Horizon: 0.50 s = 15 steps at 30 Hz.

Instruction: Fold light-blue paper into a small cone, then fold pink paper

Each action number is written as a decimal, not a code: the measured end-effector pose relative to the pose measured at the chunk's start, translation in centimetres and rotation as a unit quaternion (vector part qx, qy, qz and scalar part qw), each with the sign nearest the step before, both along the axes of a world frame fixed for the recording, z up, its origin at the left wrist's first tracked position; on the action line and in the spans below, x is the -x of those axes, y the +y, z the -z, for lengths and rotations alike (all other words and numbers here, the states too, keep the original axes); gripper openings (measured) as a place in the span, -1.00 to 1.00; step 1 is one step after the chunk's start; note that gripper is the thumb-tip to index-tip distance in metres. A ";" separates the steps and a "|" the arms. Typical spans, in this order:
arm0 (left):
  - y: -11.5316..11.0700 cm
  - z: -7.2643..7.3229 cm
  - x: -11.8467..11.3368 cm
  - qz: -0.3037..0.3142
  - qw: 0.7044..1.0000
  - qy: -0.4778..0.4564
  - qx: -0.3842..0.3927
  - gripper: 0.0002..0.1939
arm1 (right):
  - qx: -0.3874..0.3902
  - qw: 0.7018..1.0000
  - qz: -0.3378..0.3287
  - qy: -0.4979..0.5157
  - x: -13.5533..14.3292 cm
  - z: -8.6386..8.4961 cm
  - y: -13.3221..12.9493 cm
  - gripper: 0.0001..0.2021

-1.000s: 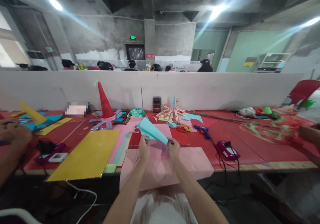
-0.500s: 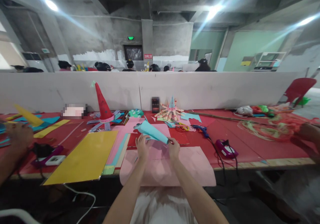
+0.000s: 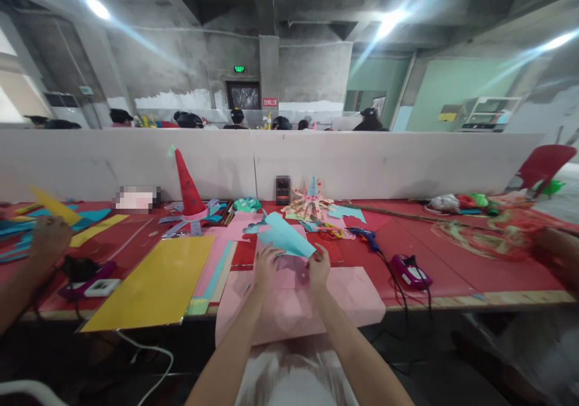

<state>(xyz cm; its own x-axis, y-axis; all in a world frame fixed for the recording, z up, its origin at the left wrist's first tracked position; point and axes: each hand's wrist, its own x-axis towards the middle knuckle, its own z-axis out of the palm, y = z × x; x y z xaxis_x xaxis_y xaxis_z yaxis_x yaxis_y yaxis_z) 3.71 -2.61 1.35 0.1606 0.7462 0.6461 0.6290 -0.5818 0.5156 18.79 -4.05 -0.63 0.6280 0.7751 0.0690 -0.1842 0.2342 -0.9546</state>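
Note:
A light-blue sheet of paper, partly curled, is held above the table in front of me. My left hand grips its lower left edge, the fingertips partly behind the paper. At its right end, my right hand pinches the corner between thumb and fingers. Below both hands lies a large pink sheet that overhangs the table's front edge. Farther back stand a red paper cone hat with a pink band and a small blue cone ringed by spotted paper strips.
A yellow sheet lies to the left. On the right are a blue glue gun, a purple power strip with cords, and a long stick. Co-workers' hands work at both sides: one near a yellow cone, another at reddish netting. A white partition stands behind.
The blue paper has opened from a narrow cone into a wider, flatter curl. Both my hands have shifted slightly right with it.

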 end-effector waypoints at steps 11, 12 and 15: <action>1.3 0.9 0.3 0.018 0.996 -0.075 0.037 -0.86 | 0.014 0.999 -0.022 -0.029 0.1 0.3 0.2 -0.58; 1.2 0.8 0.3 0.027 0.996 -0.075 0.033 -0.85 | 0.014 0.999 -0.024 -0.027 0.1 0.3 0.3 -0.59; 1.2 0.7 0.2 0.049 0.996 -0.072 0.028 -0.85 | 0.009 0.999 -0.027 -0.028 0.0 0.4 0.4 -0.64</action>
<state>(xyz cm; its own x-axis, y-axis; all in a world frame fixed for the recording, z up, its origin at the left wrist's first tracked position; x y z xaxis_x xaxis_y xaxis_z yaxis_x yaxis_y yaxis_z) 3.49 -1.45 0.60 0.1434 0.7672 0.6252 0.4873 -0.6046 0.6301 18.78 -3.67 -1.00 0.5808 0.8093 0.0882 -0.1420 0.2074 -0.9679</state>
